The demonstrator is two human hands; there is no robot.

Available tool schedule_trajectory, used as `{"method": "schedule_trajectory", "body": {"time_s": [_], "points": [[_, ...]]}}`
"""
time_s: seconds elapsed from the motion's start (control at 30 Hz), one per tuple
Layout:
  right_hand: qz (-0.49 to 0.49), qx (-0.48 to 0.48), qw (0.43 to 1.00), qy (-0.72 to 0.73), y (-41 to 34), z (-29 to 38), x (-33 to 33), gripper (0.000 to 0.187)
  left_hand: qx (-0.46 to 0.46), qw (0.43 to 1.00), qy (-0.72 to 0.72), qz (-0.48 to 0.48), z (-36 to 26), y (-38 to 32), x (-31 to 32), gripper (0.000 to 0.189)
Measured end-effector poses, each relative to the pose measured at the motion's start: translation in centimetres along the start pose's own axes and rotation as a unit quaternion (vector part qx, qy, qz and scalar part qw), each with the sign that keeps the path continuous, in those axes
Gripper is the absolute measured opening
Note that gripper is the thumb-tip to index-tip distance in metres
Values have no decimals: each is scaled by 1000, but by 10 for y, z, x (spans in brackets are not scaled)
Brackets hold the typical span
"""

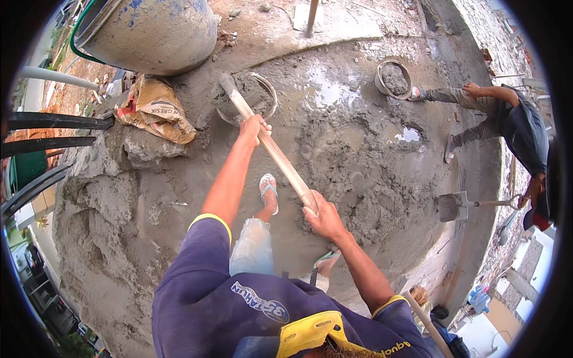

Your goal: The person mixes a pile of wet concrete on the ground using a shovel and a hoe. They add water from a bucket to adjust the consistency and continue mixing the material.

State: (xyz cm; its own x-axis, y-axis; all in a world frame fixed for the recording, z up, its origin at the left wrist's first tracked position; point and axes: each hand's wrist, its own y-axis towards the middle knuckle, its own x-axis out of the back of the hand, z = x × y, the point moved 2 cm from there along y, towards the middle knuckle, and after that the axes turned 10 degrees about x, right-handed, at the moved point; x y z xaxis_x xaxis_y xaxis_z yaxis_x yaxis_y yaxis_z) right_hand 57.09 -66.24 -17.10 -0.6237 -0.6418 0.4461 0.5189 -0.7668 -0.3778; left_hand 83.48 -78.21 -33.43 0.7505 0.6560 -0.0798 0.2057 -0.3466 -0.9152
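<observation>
Both my hands grip one long wooden tool handle (284, 156), which slants across the view. My left hand (255, 129) is wrapped around its upper part, near a bucket (271, 96) filled with grey wet mortar (254, 94). Lower down, my right hand (324, 215) closes on the handle's near end. A grey metal socket (228, 83) tops the far end, over the bucket's left side. The tool's head cannot be made out there. Wet mortar (358, 179) lies spread over the ground to the right of the handle, in lumps and puddles.
A co-worker (523, 121) stands at the right beside a second mortar-filled bucket (380, 85), one hand on a shovel (453, 206). A large drum (156, 40) stands at upper left, above a crumpled cement bag (156, 112). Sand (98, 223) is heaped at left. A post (312, 18) rises at the top.
</observation>
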Motion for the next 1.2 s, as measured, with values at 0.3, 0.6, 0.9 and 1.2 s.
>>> {"method": "schedule_trajectory", "body": {"time_s": [0.3,0.6,0.9,1.2], "points": [[-5,88,993,-75,15,-83,-28,45,14,998,-54,-33,39,82,7,8],[39,42,996,-62,53,-107,-91,57,33,999,-9,-24,8,116,47,10],[98,-91,987,-83,50,-133,-124,62,-12,999,-43,26,14,83,65,7],[65,-129,988,-55,5,-111,-143,64,-26,994,-96,37,35,18,82,10]]}}
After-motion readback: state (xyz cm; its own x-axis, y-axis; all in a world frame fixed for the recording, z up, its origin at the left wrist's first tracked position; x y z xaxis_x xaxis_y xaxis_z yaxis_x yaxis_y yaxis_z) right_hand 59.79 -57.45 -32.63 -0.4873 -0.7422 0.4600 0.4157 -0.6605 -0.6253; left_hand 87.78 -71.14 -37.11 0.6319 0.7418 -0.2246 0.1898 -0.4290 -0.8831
